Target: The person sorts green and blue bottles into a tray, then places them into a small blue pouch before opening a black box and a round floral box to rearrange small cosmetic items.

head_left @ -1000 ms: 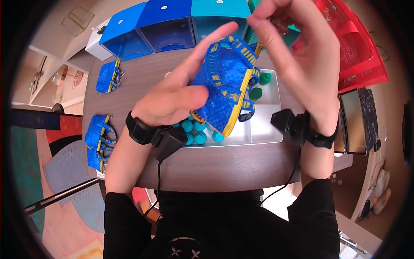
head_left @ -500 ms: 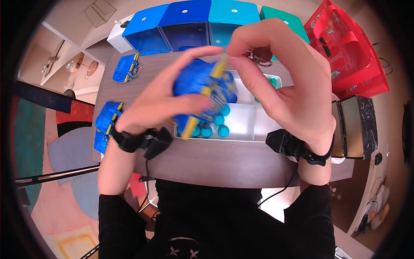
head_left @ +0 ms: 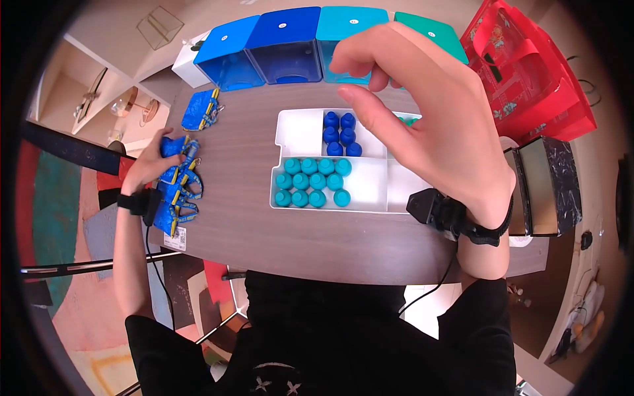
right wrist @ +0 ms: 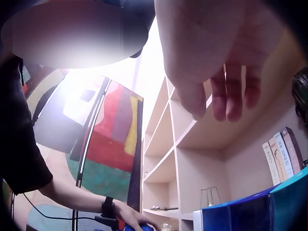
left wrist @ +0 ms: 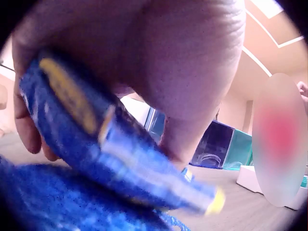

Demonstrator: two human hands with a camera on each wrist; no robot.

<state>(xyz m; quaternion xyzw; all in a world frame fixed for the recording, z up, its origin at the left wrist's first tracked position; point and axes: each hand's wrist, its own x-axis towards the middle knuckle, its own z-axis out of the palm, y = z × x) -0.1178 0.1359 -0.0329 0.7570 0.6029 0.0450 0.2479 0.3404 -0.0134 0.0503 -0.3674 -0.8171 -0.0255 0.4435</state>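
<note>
At the table's left side, my left hand grips a small blue zip bag with yellow trim. In the left wrist view, the thumb and fingers lie on either side of this bag, which is blurred. It is over other blue bags with yellow zips and woven handles. My right hand is raised over the right part of a white divided tray. Its fingers hang loosely curled, thumb apart, with nothing held. Dark blue bottle-shaped pieces and teal ones stand in the tray.
Another blue bag lies at the back left. Blue, teal and green bins line the back edge. A red bag and a dark-framed box stand at the right. Cables run from both wrist cameras.
My left hand has carried the blue bag from above the tray to the other bags at the left. My right hand has parted from the bag and stays raised over the tray.
</note>
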